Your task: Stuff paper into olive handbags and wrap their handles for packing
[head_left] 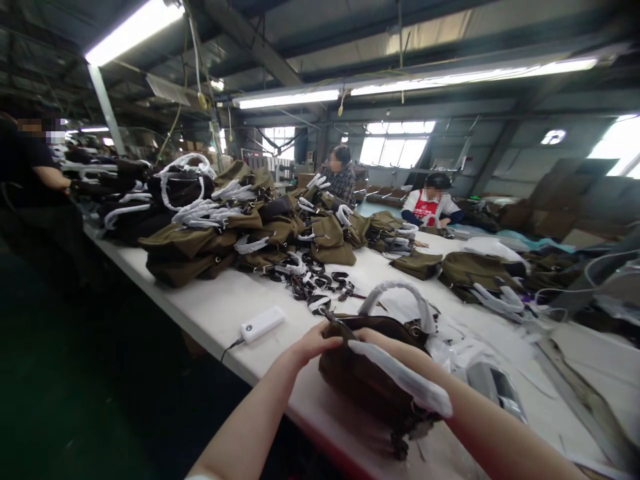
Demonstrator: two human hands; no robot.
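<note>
Dark brown bag on the white surface at its near edge, one wrapped handle upright. Left hand pinches the bag's top rim; right hand grips it too, fingers hidden. White power bank at 9 o'clock, olive bag pile at 11.

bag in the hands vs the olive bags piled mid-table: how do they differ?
Colour: the held bag is dark brown; the piled bags are olive green.
Pose: the held bag sits alone at the near table edge, gripped at its top by the left hand and right hand; the piled bags lie heaped, untouched.
Shared: white-wrapped handles.
</note>
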